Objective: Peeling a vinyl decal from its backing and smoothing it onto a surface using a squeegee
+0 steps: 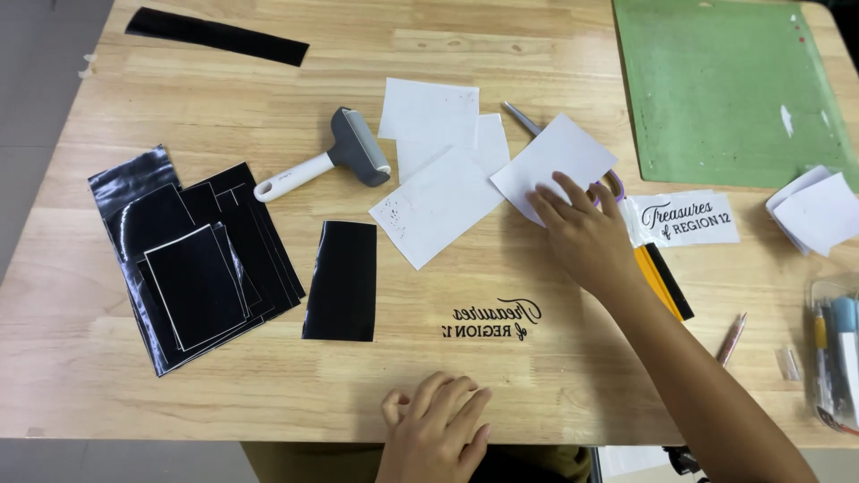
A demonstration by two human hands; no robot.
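Gently, the right hand (586, 228) pressed open fingers on a white paper sheet (555, 161); sliding flat seemed wise, while the left hand (438, 429) rested empty on the table (537, 376).

We see a white rectangular label (687, 220) with black lettering right of centre, a black lettering decal (492, 319) stuck on the table, and a clear plastic pack (837, 353) at the right edge.

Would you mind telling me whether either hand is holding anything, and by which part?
Nothing is gripped. The right hand presses its fingertips flat on the lower edge of a white sheet. The left hand rests on the table edge, empty.
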